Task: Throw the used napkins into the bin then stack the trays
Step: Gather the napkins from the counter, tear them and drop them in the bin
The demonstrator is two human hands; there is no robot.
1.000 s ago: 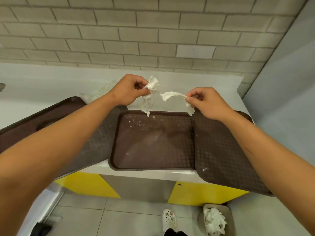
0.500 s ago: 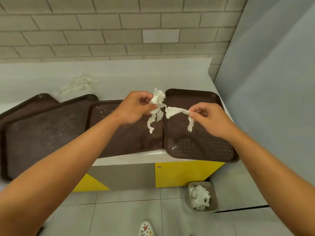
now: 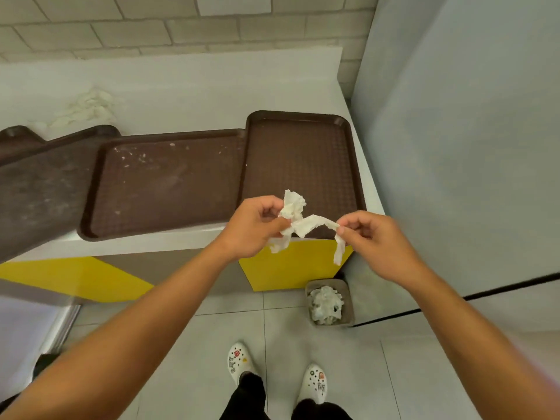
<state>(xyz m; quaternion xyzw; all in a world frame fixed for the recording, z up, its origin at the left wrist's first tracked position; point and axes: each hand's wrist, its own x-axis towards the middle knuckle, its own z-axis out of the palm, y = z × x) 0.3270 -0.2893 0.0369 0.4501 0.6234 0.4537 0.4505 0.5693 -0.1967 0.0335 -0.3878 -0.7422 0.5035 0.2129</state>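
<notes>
Right now both hands pinch one torn white napkin (image 3: 298, 221) stretched between them: the left hand (image 3: 253, 230) grips its crumpled end, the right hand (image 3: 371, 239) its thin strip. They hold it over the counter's near edge, above the brown trays (image 3: 300, 159). The small bin (image 3: 347, 301), holding crumpled napkins, sits on the floor below.

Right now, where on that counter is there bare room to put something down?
The counter is bare behind the trays, between the brick wall and the right tray, apart from a napkin pile at far left. The front is crowded: overlapping trays reach its edge. Both hands hold a napkin.
</notes>
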